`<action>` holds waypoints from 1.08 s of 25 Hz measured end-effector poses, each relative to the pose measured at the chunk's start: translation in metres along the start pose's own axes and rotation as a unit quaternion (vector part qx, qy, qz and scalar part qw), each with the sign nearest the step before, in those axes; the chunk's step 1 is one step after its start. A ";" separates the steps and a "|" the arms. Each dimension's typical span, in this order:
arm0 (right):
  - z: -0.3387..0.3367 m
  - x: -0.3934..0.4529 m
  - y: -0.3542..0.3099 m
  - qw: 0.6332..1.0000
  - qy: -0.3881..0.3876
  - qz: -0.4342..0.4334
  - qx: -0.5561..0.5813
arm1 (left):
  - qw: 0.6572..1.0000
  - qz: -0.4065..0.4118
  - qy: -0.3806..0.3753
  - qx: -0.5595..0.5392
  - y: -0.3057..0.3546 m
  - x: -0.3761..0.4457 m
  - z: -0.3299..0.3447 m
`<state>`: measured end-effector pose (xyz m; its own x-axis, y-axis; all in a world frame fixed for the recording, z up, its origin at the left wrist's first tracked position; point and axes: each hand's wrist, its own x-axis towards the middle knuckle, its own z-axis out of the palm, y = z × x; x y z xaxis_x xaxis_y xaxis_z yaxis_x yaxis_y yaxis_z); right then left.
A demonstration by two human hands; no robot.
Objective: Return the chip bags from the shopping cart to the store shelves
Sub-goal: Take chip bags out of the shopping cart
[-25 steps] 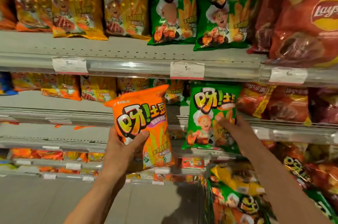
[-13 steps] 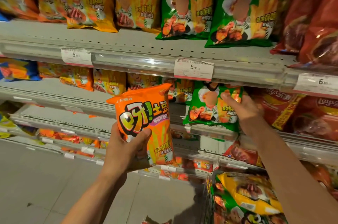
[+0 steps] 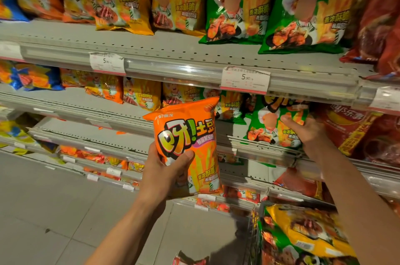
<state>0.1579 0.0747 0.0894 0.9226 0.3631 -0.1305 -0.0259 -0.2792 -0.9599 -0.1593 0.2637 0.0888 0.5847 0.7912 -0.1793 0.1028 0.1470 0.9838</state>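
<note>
Two hands, two chip bags, one going onto the shelf.

Nearest, down at the right, the shopping cart (image 3: 257, 232) has more bags in it, like a yellow bag (image 3: 307, 230). A bit farther out, the left hand (image 3: 161, 175) holds the orange bag (image 3: 190, 145) upright in the air, in front of the shelves. Its fingers wrap around the lower part and the thumb presses on the front. Farther in, the right arm reaches out straight, and the right hand (image 3: 307, 132) grips the green bag (image 3: 270, 128) at the middle shelf (image 3: 259, 147), thumb on the front, under the price tag (image 3: 245, 80). The bag looks only partly on the shelf, so it could tip forward and fall if let go too soon. The orange bag could slip too, since only one hand holds it.
</note>
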 end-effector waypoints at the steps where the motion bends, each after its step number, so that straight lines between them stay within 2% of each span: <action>1: 0.002 0.000 -0.001 1.000 -0.002 0.009 -0.001 | 1.000 0.000 -0.001 0.001 0.001 0.001 0.000; 3: 0.003 -0.001 0.002 0.999 0.027 0.003 -0.028 | 1.000 -0.001 -0.005 -0.004 0.002 0.004 0.000; 7: 0.011 -0.018 0.007 0.979 0.125 -0.087 -0.135 | 1.000 -0.011 -0.015 -0.013 0.005 0.010 -0.004; 10: 0.022 -0.033 0.007 0.938 0.217 -0.113 -0.247 | 0.999 -0.019 -0.019 -0.021 0.006 0.015 -0.008; 12: 0.032 -0.046 0.004 0.916 0.234 -0.176 -0.274 | 0.999 -0.023 -0.018 -0.026 0.006 0.019 -0.012; 14: 0.048 -0.058 -0.002 0.906 0.204 -0.232 -0.291 | 0.999 -0.019 -0.018 -0.028 0.007 0.025 -0.022; 18: 0.104 -0.078 -0.016 0.914 0.089 -0.275 -0.284 | 0.998 -0.018 -0.028 -0.059 0.014 0.045 -0.053; 22: 0.195 -0.094 -0.035 0.909 -0.039 -0.268 -0.316 | 0.996 -0.005 -0.037 -0.079 0.021 0.088 -0.110; 27: 0.343 -0.112 -0.062 0.883 -0.126 -0.269 -0.363 | 0.996 0.006 -0.037 -0.077 0.023 0.177 -0.221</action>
<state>-0.0756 0.3563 0.0788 0.6091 0.7774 0.1569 0.7278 -0.4693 -0.5001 -0.2312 0.5378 0.0791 0.6439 0.7480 -0.1610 -0.0266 0.2322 0.9723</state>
